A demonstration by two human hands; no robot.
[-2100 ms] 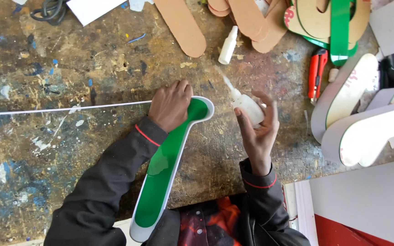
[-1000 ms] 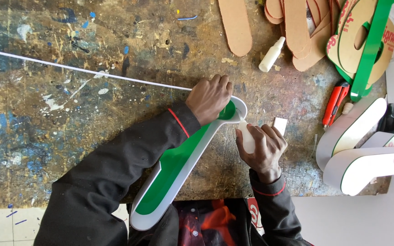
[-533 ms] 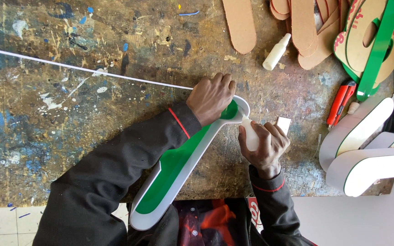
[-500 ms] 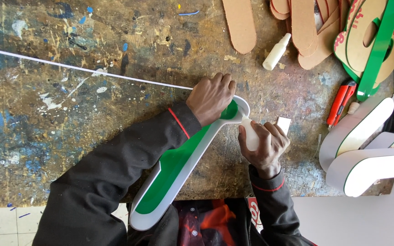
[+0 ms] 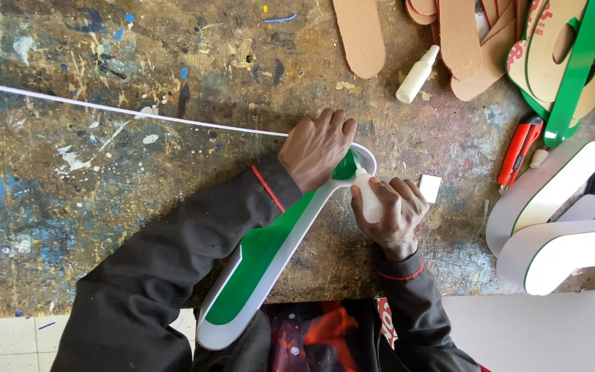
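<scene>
You are working at a scarred, paint-splattered wooden desk (image 5: 105,207), its near edge meeting pale floor tiles. Your left hand (image 5: 317,148) is pressing flat on the curved end of the long green, white-rimmed sign piece (image 5: 263,255), which is overhanging that edge. Your right hand (image 5: 394,210) is gripping a small white glue bottle (image 5: 368,196), nozzle at the rim. The desk's left half is lying open, crossed only by a thin white strip (image 5: 125,111); white letter shapes (image 5: 552,207) are crowding the right.

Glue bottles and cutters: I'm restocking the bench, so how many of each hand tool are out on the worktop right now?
White glue bottles: 2, one in the right hand at the green letter piece, one lying loose up the bench.
Red utility knives: 1.
Total: 3.
</scene>
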